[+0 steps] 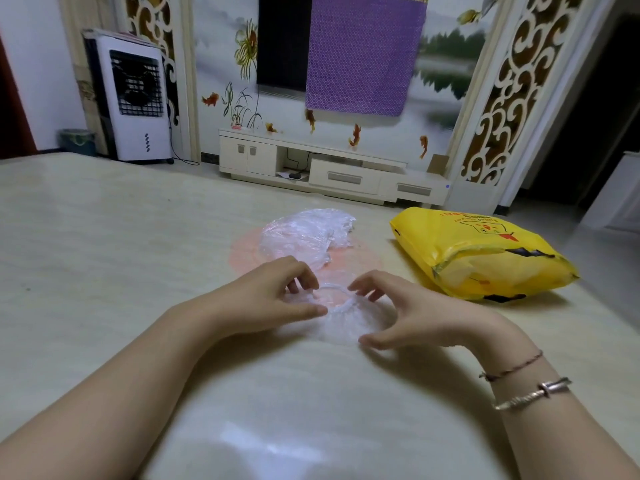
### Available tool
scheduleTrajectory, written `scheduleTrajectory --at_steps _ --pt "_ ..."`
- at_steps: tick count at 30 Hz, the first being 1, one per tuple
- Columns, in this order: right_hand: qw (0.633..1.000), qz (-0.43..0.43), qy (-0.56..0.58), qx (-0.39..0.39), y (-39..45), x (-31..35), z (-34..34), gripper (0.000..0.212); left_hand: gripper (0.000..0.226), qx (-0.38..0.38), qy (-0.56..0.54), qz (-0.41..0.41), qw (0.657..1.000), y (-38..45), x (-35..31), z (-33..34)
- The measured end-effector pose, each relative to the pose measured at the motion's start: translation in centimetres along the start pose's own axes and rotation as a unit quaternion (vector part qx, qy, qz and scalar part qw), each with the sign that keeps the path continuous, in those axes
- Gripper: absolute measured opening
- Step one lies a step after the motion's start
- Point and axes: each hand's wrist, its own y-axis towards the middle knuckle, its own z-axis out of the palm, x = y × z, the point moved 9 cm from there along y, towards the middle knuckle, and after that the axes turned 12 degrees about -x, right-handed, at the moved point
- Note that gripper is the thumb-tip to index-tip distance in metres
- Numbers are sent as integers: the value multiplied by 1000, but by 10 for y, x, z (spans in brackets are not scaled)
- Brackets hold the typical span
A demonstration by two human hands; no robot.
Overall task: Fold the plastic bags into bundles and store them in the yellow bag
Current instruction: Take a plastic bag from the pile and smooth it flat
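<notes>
Now the left hand (273,294) and the right hand (407,311) meet over a clear plastic bag (341,317) flat on the pale table (104,244), each with curled fingers pinching its gathered upper edge. Just beyond lies a crumpled clear bag (304,235) (on a pink one (349,263)). Farther right rests the yellow bag (481,252).

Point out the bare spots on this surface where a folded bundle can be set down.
Bare surface runs wide to the left of the left hand. Another free patch lies between the right hand and the yellow bag. It is crowded straight ahead: the clear bag under the fingers, the crumpled clear pile and pink bag beyond.
</notes>
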Motion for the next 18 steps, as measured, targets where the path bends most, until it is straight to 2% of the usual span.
scheduleTrajectory --at_steps 4,8,11,15,18 --pt "1000 9 -25 11 -3 3 -1 57 65 36 7 -23 999 -4 -1 3" --pt "993 -34 -80 -78 4 10 -7 28 72 55 34 -25 998 -9 -5 7" --pt "988 -23 -56 -139 9 8 -13 11 66 36 30 -21 999 -9 -5 5" --pt "993 1 -15 -118 10 1 -14 10 50 22 24 2 999 -7 -5 3" --pt "996 37 9 -83 7 -2 -11 39 26 1 2 25 1000 -4 -9 0"
